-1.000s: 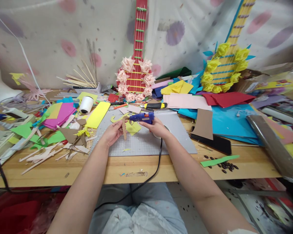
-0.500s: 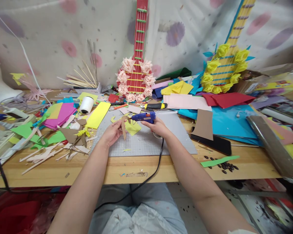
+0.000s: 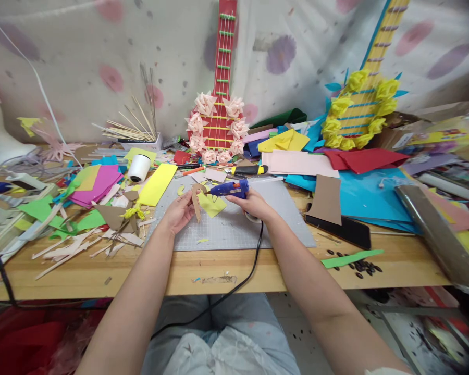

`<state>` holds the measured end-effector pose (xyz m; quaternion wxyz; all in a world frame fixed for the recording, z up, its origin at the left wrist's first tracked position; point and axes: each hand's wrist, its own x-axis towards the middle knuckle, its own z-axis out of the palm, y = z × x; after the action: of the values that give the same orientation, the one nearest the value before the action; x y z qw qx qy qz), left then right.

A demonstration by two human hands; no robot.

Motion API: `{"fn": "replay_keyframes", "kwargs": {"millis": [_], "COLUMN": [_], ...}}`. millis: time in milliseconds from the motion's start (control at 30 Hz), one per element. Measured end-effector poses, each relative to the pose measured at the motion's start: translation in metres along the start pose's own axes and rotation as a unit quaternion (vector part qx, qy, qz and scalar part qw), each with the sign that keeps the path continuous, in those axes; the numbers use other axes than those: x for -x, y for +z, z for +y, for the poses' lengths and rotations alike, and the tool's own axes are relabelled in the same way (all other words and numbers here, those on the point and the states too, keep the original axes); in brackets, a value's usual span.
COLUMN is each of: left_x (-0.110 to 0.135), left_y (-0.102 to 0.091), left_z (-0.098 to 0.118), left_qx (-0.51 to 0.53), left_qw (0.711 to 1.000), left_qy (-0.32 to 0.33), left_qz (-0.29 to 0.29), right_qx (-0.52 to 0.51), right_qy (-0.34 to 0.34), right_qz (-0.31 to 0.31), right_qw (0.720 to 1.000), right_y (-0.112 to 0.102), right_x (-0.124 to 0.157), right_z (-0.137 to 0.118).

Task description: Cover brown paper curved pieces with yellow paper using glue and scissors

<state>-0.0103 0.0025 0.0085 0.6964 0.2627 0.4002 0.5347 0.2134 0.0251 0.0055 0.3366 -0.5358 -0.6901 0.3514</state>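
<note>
Over the grey cutting mat (image 3: 281,224), my left hand (image 3: 179,212) pinches a curved strip of brown craft paper or foam (image 3: 196,204). My right hand (image 3: 255,203) is wrapped round a blue hot glue gun (image 3: 230,188), its nozzle pointing left at the brown strip. I cannot tell whether the tip touches the strip. A yellow piece (image 3: 213,204) lies on the mat below the nozzle, with a small yellow curved scrap (image 3: 180,190) beside the left fingers. From the gun a black cord (image 3: 254,265) runs down over the table's front edge.
Behind the mat stand a red paper guitar (image 3: 219,133) with pink flowers and a yellow one (image 3: 357,112). A utility knife (image 3: 250,170) lies at the mat's back edge. Paper scraps (image 3: 70,250) cover the left; a black phone (image 3: 347,233) and small black beads (image 3: 361,268) lie right.
My left hand and the brown strip have shifted slightly to the left. The glue gun and my right hand stay almost in place.
</note>
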Motion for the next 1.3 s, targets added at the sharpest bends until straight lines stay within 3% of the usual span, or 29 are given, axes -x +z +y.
{"fn": "replay_keyframes", "kwargs": {"millis": [100, 1067, 1200, 1300], "left_x": [0.0, 0.002, 0.002, 0.0], "left_y": [0.0, 0.003, 0.002, -0.001], "left_z": [0.0, -0.001, -0.001, -0.001], "left_qx": [0.006, -0.023, -0.03, -0.006], "left_qw": [1.0, 0.999, 0.999, 0.999], "left_qy": [0.0, -0.013, -0.017, -0.008], "left_qz": [0.004, -0.03, -0.04, -0.036], "right_qx": [0.006, -0.034, -0.102, -0.124], "right_qy": [0.01, 0.03, 0.05, 0.068], "right_qz": [-0.024, -0.001, 0.042, 0.122], "right_qw": [1.0, 0.999, 0.993, 0.982], "right_y": [-0.001, 0.001, -0.002, -0.018], "right_x": [-0.001, 0.002, 0.0, -0.005], "right_z": [0.001, -0.006, -0.011, -0.003]}}
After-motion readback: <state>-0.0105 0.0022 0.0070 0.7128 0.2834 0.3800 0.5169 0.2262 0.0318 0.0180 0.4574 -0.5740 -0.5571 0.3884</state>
